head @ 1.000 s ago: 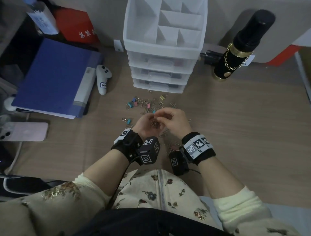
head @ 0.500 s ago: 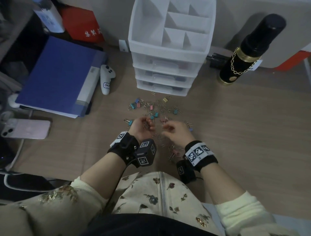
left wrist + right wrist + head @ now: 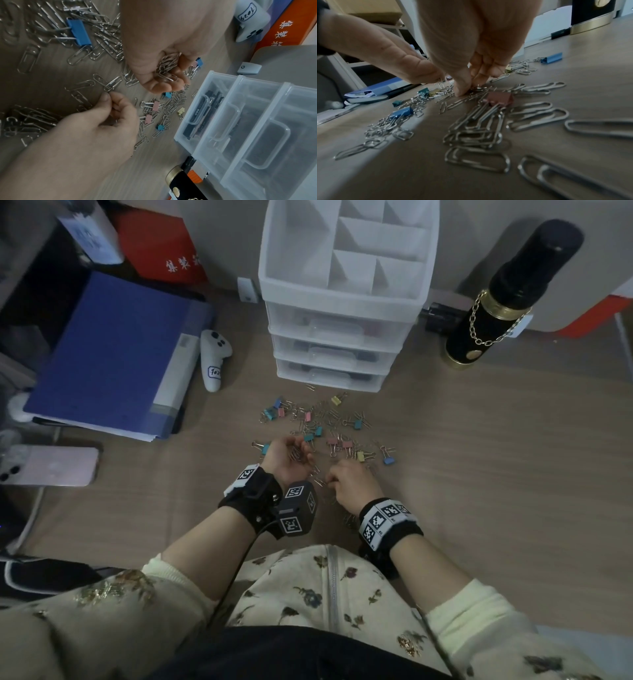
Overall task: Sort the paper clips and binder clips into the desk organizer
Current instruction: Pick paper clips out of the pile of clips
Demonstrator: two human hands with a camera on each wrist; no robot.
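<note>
Silver paper clips and small coloured binder clips [image 3: 329,422] lie scattered on the wooden desk in front of the translucent desk organizer [image 3: 346,296], which has three drawers and open top compartments. My left hand [image 3: 294,451] is cupped palm up and holds a bunch of paper clips [image 3: 167,69]. Just to its right, my right hand [image 3: 337,479] reaches down to the desk, where thumb and forefinger pinch the end of one paper clip [image 3: 109,86]. In the right wrist view its fingertips [image 3: 462,92] sit on the clips beside a pink binder clip [image 3: 500,98].
A blue folder [image 3: 113,354] and a white controller [image 3: 214,359] lie to the left, with a phone [image 3: 48,465] nearer the desk edge. A black and gold bottle [image 3: 507,296] stands at the back right. A red box [image 3: 161,248] leans behind the folder.
My right hand has left the left palm and dropped to the desk nearer me, pinching a clip. The left hand stays cupped around its bunch.
</note>
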